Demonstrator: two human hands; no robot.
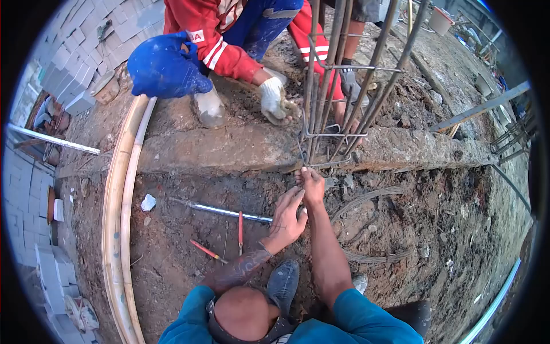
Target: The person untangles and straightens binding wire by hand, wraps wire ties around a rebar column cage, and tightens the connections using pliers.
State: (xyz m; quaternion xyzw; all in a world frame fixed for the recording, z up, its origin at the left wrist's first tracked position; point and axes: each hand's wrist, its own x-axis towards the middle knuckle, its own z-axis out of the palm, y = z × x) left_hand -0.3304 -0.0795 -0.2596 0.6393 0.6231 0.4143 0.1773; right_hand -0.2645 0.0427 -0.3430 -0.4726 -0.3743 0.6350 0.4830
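My right hand is closed in a pinch at the foot of an upright rebar cage, where the cage meets a concrete beam. Whatever its fingertips hold is too small to make out. Just left of it, my left hand has its fingers stretched out, their tips close against the right hand. A shiny metal bar lies on the soil beside the left hand. Near my left forearm are two red handles, seemingly of one pair of pincers; their jaws are hidden.
Across the beam crouches a co-worker in a red jacket, wearing a white glove. Another gloved hand is behind the cage. Coiled wire lies right. Long bamboo poles cross the left side; grey blocks are stacked beyond.
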